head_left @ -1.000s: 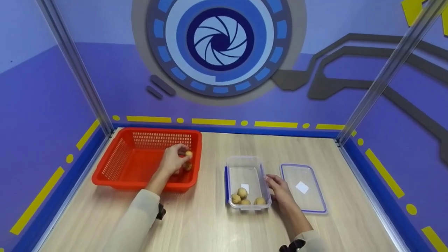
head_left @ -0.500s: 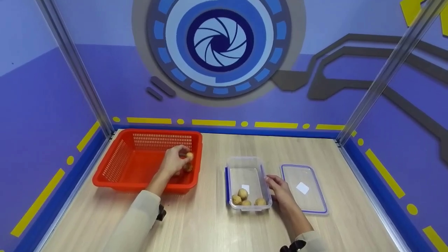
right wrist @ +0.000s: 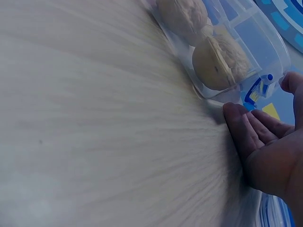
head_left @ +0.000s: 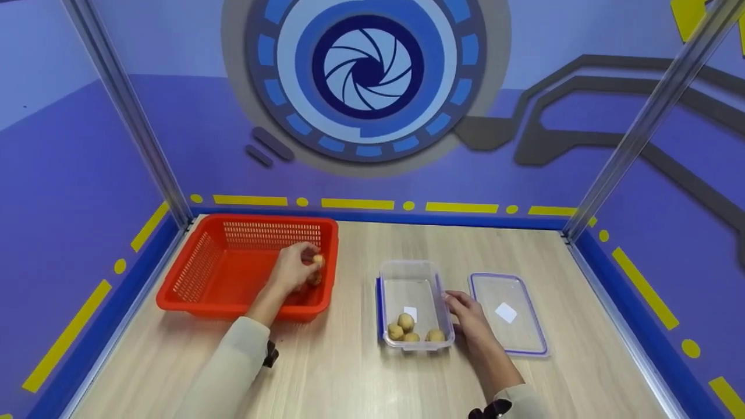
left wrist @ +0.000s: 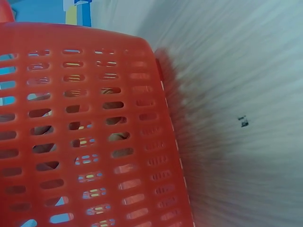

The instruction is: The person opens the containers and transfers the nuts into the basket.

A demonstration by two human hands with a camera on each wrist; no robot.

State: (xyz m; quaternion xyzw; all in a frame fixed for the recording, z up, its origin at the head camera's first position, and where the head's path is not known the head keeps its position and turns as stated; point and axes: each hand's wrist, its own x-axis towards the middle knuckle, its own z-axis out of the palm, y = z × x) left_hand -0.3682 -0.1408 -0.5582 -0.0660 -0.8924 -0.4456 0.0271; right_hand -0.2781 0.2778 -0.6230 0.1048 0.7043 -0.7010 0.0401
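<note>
Inside the red basket (head_left: pixel 204 299), near its right wall, my left hand (head_left: pixel 288 270) pinches a walnut (head_left: pixel 318 260) between thumb and fingers. Another walnut (head_left: pixel 315 279) lies just below it, partly hidden by the hand. In the left wrist view, the basket's slotted wall (left wrist: pixel 94 142) covers most of the hand. A clear plastic food container (head_left: pixel 416 273) stands right of the basket, with several walnuts (head_left: pixel 405 321) at its near end. My right hand (head_left: pixel 474 323) touches the container's right side, its fingers loosely extended and the thumb by the rim in the right wrist view.
The container's lid (head_left: pixel 521 297), clear with a purple-blue edge and a white label, lies on the wooden table (head_left: pixel 349 372) right of my right hand. Patterned panels (head_left: pixel 372 180) and metal posts (head_left: pixel 634 116) enclose the table at the back and sides.
The head view has shifted very slightly. My left hand stays over the walnuts in the basket, and my right hand remains at the container's side.
</note>
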